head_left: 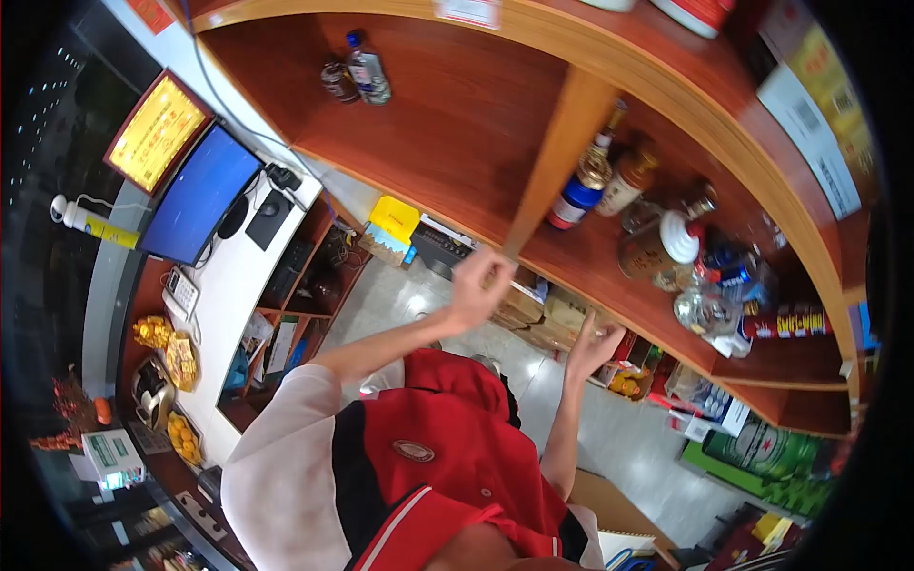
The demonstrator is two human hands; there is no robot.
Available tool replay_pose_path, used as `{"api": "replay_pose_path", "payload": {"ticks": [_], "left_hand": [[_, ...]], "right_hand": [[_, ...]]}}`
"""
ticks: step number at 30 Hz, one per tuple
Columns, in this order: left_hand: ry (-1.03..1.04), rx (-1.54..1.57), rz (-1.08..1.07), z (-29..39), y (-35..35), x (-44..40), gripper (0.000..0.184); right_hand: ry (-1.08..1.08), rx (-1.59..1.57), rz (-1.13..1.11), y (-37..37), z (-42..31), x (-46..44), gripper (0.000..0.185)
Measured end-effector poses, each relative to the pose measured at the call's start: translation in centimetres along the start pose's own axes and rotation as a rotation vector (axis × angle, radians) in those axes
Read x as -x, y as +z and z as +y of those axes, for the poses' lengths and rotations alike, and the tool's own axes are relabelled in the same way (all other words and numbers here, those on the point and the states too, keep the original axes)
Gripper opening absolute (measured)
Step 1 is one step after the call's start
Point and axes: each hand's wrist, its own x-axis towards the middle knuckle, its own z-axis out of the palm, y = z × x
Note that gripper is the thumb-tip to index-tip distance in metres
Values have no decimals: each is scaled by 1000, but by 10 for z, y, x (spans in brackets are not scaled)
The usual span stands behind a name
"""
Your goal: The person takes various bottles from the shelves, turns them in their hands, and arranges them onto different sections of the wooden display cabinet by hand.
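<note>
My left hand (481, 288) is raised in front of the shelf, its fingers curled closed beside the lower end of the wooden divider (545, 162). What it holds, if anything, is too small to make out. Lower and to the right, my right hand (592, 350) is just below the shelf's front edge, thumb and fingers apart, with nothing clearly visible between them. In the right compartment stand a bottle with a blue and red label (579, 195), a bottle with a pale label (626, 181) and a jar with a white lid (678, 238). Several other bottles crowd beside them.
Two small bottles (367, 71) stand in the left compartment. A white counter (233, 324) at left carries a monitor (202, 195), a telephone (180, 293) and gold ornaments. Cardboard boxes (519, 312) sit below the shelf. A green beer case (762, 457) is at lower right.
</note>
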Motion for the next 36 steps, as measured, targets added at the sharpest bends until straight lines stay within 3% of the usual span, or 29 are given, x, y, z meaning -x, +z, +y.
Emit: {"api": "replay_pose_path", "payload": {"ticks": [2,5,6,7,8,11,15,17,20,22,24,25,32,34,36], "left_hand": [[-99,-148,83,-38,-52,-41,8],[-79,-244,261,-110,-118,-132,9],[-139,-411,267,-129,-140,-163,16],[56,-589,375,-159,-158,-195,32],[-2,-731,400,-177,-174,-224,46],[112,-860,425,-209,-219,-306,79],[138,-982,433,-253,-236,-366,95],[60,-998,331,-270,-235,-379,105],[-92,-960,216,-280,-234,-386,101],[-32,-918,249,-270,-235,-381,96],[-102,-817,182,-250,-239,-373,89],[4,-798,211,-242,-240,-365,87],[-28,-666,148,-158,-252,-326,85],[-57,-609,118,-136,-252,-309,82],[-92,-493,10,-119,-249,-292,78]], "right_hand": [[-23,-45,-125,5,9,38,22],[21,-38,-343,19,-9,85,21],[31,-45,-394,27,-23,97,21],[23,-33,-392,35,-37,106,21],[46,-30,-438,45,-52,114,20],[61,-20,-519,74,-71,135,20],[161,-14,-579,95,-112,157,17],[120,-6,-564,101,-116,167,18],[95,-9,-543,109,-124,175,19],[114,-11,-534,113,-129,175,18],[138,1,-562,121,-134,172,18],[141,3,-558,126,-138,169,18],[61,-213,-649,182,-176,131,18],[-76,-361,-612,199,-209,110,26],[7,-439,-641,217,-228,94,56]]}}
